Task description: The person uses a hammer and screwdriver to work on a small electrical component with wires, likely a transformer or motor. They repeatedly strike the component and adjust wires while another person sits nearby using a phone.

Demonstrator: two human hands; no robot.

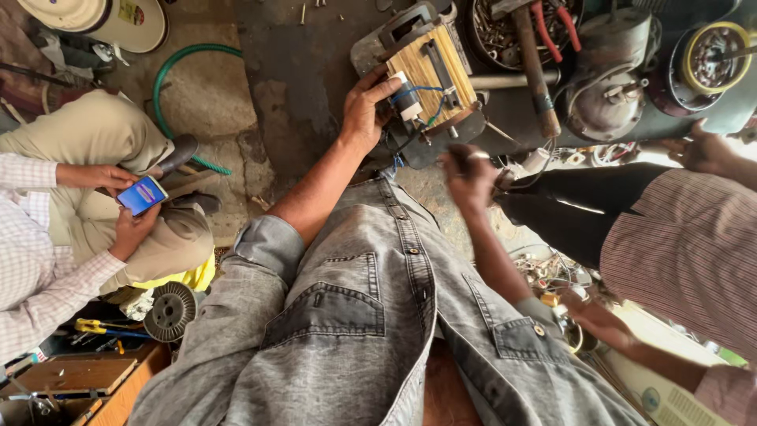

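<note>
Wooden-topped winding jig [432, 67] on the floor, steadied by left hand [364, 106] gripping its near edge. Right hand [469, 177] blurred, grip unclear. Next likely needs fine wire handling.

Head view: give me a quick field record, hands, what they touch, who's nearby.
left hand: grips the edge of the wooden-topped device
right hand: blurred, just below the device, grasp unclear
device: blue wires and a white part on its front
nearby tools: hammer, red-handled pliers
left of wearer: seated person holding a phone
right of wearer: person in striped shirt
</note>
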